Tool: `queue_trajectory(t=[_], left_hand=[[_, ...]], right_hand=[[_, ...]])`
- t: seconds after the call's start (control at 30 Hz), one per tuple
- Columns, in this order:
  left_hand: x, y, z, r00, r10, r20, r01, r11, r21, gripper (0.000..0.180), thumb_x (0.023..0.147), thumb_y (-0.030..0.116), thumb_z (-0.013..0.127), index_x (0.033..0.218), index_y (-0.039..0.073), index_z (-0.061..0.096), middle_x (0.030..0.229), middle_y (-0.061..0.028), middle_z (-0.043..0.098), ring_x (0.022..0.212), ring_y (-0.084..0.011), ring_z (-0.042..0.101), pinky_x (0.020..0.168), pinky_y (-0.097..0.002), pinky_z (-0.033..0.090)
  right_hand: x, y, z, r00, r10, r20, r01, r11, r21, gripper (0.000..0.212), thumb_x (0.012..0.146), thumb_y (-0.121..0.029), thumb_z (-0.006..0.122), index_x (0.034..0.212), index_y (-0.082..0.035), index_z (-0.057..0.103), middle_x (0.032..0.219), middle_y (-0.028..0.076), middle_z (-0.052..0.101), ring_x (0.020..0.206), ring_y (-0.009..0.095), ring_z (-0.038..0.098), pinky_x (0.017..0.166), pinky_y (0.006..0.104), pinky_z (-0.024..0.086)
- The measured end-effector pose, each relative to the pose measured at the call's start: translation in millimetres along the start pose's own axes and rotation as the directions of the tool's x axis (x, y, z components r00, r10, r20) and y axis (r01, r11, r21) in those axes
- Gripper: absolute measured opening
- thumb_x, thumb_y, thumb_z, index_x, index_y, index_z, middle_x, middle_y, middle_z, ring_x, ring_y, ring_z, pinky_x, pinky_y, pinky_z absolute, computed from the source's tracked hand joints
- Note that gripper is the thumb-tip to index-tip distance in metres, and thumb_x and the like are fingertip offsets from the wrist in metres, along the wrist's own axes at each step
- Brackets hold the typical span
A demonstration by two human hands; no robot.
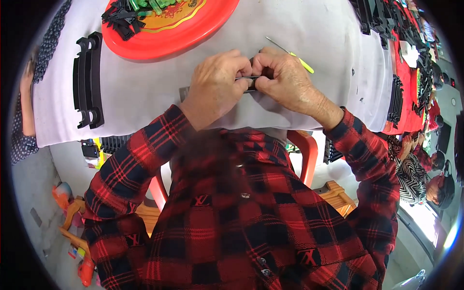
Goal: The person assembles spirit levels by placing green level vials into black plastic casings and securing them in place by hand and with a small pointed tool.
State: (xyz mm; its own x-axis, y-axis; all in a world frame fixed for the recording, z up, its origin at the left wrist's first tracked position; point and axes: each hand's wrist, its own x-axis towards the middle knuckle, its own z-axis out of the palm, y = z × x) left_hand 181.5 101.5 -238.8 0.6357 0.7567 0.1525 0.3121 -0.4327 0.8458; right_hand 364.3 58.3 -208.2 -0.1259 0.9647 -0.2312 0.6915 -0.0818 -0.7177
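My left hand (217, 79) and my right hand (287, 79) meet above the grey-white cloth near the table's front edge. Both are closed, with fingertips pinching a narrow black strip (250, 84). Most of the strip is hidden by my fingers, so its full shape cannot be made out. A dark flat end (183, 93) pokes out beside my left wrist; whether it belongs to the same piece is unclear. Just beyond my right hand lies a small screwdriver with a thin shaft and yellow-green handle (303, 64).
A red oval tray (193, 48) at the back holds small black and green pieces. Long black curved parts (88, 79) stand together at the left. More black parts (395, 99) line the right side, near red cloth. Other people are at both sides.
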Motion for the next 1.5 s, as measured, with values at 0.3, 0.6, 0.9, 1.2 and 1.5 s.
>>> queue_trajectory(t=[0.3,0.6,0.9,1.2,1.5], left_hand=[[-1,-3,-2,0.999,0.020,0.029,-0.021,0.999,0.032,0.017,0.076,0.008,0.075,0.086,-0.001,0.064,0.075,-0.0120,0.055,0.066,-0.0287,0.054,0.061,-0.0388,0.043],[-1,-8,0,1.000,0.012,-0.013,-0.011,0.997,0.081,0.015,0.077,0.007,0.074,0.087,0.000,0.064,0.079,-0.0112,0.061,0.070,-0.0282,0.059,0.065,-0.0388,0.046],[4,0,-28,0.960,-0.093,0.264,0.104,0.994,-0.027,0.017,0.078,0.007,0.070,0.093,-0.001,0.069,0.088,-0.0149,0.067,0.080,-0.0305,0.066,0.072,-0.0417,0.051],[-6,-3,-67,0.987,-0.017,0.160,0.018,1.000,-0.004,0.016,0.085,0.002,0.067,0.100,-0.004,0.065,0.088,-0.0052,0.059,0.080,-0.0149,0.062,0.072,-0.0290,0.050],[9,-5,-68,0.958,0.092,0.272,-0.133,0.982,0.138,0.013,0.082,0.001,0.068,0.095,-0.002,0.065,0.084,-0.0071,0.056,0.075,-0.0179,0.062,0.068,-0.0314,0.049]], right_hand=[[0,3,5,1.000,-0.008,-0.005,0.008,1.000,-0.019,0.014,0.076,-0.016,0.072,0.076,-0.007,0.061,0.082,0.008,0.060,0.076,0.031,0.061,0.068,0.0428,0.048],[3,7,4,0.997,-0.072,-0.021,0.071,0.996,-0.047,0.013,0.078,-0.018,0.069,0.082,-0.007,0.063,0.084,0.010,0.064,0.077,0.030,0.063,0.070,0.0420,0.050],[-5,3,2,0.995,-0.096,0.009,0.096,0.995,-0.038,0.008,0.080,-0.002,0.063,0.086,-0.002,0.058,0.081,0.003,0.053,0.071,0.013,0.052,0.067,0.0302,0.046],[-11,1,6,0.995,-0.071,-0.065,0.067,0.996,-0.056,0.005,0.077,-0.013,0.064,0.081,-0.011,0.062,0.078,0.008,0.056,0.073,0.029,0.058,0.065,0.0424,0.045],[-11,5,9,0.988,-0.120,-0.098,0.117,0.993,-0.033,0.004,0.078,-0.013,0.062,0.081,-0.010,0.061,0.079,0.007,0.056,0.073,0.028,0.058,0.066,0.0424,0.045]])
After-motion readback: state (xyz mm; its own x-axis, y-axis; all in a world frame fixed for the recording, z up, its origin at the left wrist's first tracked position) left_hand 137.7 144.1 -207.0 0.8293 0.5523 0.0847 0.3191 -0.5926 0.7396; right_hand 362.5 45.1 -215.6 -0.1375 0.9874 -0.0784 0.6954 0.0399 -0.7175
